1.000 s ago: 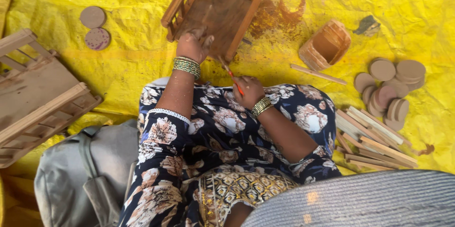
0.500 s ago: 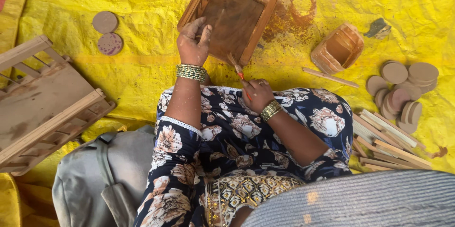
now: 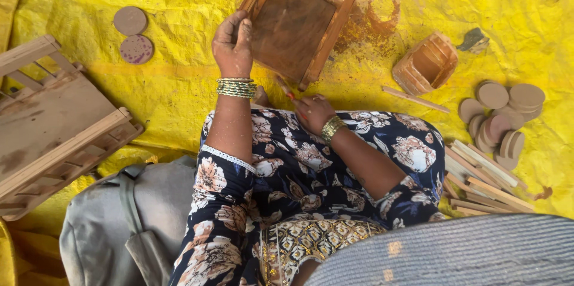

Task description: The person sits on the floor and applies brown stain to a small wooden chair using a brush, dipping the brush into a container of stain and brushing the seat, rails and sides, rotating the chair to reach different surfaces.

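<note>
At the near edge of the brown wooden tray (image 3: 296,26), the left hand (image 3: 233,44) is closed over the tray's left side rail, thumb on the flat bottom, tipping the tray up on the yellow sheet (image 3: 179,83) just beyond the person's knees. Just below the tray's lower corner, the right hand (image 3: 312,112) is curled shut around a thin red-tipped stick (image 3: 286,90), probably a brush, whose end points up toward the tray's lower edge; whether it touches the wood cannot be told. Both wrists carry bangles.

Between the tray and the flowered dark cloth over the lap the gap is narrow. To the left of the left hand the sheet lies open as far as two round wooden discs (image 3: 133,35), one plain and one speckled purple. Farther left, a larger pale wooden crate (image 3: 54,124) fills the picture's edge, with a grey bag (image 3: 119,226) below it, touching the lap.

Right of the tray, a patch of brown dust (image 3: 376,26) stains the sheet. Beyond it sits a small slatted wooden basket (image 3: 426,65), then a loose thin stick (image 3: 415,99). Near the right edge lie a heap of round discs (image 3: 502,115) and, below them, a bundle of flat wooden slats (image 3: 484,178).
</note>
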Demonstrator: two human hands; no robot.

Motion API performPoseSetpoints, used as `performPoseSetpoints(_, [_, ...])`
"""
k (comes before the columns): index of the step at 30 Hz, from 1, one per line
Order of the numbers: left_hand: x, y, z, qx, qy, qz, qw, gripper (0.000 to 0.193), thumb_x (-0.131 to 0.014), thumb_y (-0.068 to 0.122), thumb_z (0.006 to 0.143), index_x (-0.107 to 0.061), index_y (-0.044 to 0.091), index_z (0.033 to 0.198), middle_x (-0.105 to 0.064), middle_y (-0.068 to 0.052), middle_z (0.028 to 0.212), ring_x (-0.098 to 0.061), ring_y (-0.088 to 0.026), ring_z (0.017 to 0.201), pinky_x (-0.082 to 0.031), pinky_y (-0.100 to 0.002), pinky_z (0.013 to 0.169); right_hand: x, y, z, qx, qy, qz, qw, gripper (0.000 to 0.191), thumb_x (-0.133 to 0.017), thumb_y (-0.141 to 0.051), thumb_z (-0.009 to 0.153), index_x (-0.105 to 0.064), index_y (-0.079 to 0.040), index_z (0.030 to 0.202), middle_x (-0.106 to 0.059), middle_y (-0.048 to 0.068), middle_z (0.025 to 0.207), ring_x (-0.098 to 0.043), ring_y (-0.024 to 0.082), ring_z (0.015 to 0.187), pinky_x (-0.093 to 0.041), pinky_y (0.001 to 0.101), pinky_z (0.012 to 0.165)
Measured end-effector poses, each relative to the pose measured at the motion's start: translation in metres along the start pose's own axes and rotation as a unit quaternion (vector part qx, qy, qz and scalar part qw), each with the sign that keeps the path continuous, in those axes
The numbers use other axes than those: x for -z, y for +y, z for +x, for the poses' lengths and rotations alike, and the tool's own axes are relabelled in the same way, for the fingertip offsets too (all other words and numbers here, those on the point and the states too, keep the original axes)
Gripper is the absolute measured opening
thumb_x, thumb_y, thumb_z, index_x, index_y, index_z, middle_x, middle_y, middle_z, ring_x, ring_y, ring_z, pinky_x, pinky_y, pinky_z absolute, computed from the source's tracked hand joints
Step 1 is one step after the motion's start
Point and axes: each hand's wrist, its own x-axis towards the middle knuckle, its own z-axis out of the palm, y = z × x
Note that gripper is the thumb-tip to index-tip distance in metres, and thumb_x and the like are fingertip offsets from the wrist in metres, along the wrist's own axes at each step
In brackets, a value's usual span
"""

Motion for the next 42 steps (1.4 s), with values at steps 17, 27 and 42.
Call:
performPoseSetpoints(17, [-0.002, 0.000, -0.003, 0.027, 0.014, -0.028, 0.999, 0.020, -0.072, 0.006, 0.098, -0.073, -0.003, 0.116, -0.076, -0.004, 0.105, -0.068, -0.008, 0.093, -0.057, -0.024, 0.085, 0.001, -0.006, 0.025, -0.036, 0.013, -0.034, 0.999, 0.039, -0.063, -0.025, 0.096, -0.066, -0.011, 0.132, -0.070, 0.012, 0.105, -0.068, 0.028, 0.087, -0.046, 0.0478, 0.098])
performPoseSetpoints(27, [-0.003, 0.003, -0.005, 0.020, -0.002, -0.014, 1.000, 0.020, -0.073, 0.008, 0.099, -0.074, -0.002, 0.116, -0.076, -0.005, 0.106, -0.068, -0.009, 0.095, -0.057, -0.025, 0.086, -0.001, -0.013, 0.027, -0.028, 0.003, -0.023, 0.999, 0.037, -0.065, -0.026, 0.095, -0.066, -0.014, 0.130, -0.070, 0.011, 0.107, -0.068, 0.029, 0.090, -0.047, 0.0473, 0.097])
performPoseSetpoints(42, [0.009, 0.008, -0.009, 0.083, 0.013, -0.147, 0.986, 0.022, -0.068, 0.009, 0.102, -0.070, -0.003, 0.121, -0.073, -0.004, 0.097, -0.066, -0.009, 0.084, -0.057, -0.025, 0.076, -0.001, -0.028, 0.071, -0.024, 0.001, -0.005, 1.000, 0.043, -0.061, -0.032, 0.098, -0.061, -0.018, 0.138, -0.069, 0.009, 0.106, -0.069, 0.030, 0.090, -0.050, 0.0503, 0.096])
